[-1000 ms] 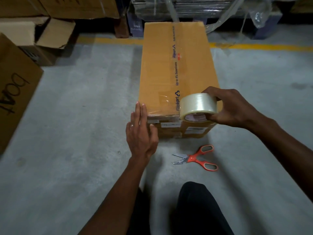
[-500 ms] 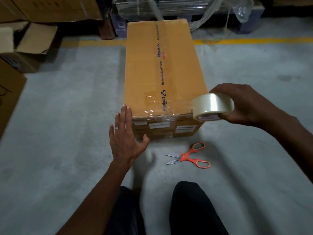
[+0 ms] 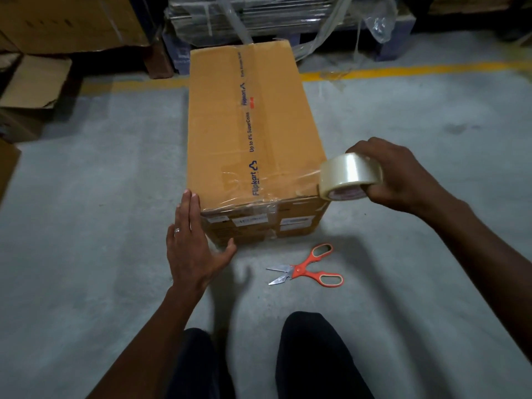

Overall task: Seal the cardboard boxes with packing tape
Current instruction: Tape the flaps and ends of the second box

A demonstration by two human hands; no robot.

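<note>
- Head view: a long cardboard box point(image 3: 253, 133) is lying on the grey concrete floor point(image 3: 100, 182), its near end facing the person.
- The left hand point(image 3: 193, 243) is pressing flat against the box's near left corner, fingers straight and held together, thumb spread toward the end face.
- The right hand point(image 3: 403, 177) is gripping a roll of clear packing tape point(image 3: 349, 177), fingers curled over its top, at the box's near right top corner.
- A clear strip of tape point(image 3: 259, 185) is running across the near end of the box's top, from the left edge over to the roll.
- Orange-handled scissors point(image 3: 308, 267) are lying open on the floor just in front of the box, apart from both hands.
- Dark-trousered knees point(image 3: 311, 355) are showing at the bottom edge.
- Other cardboard boxes point(image 3: 37, 82) are sitting at the far left.
</note>
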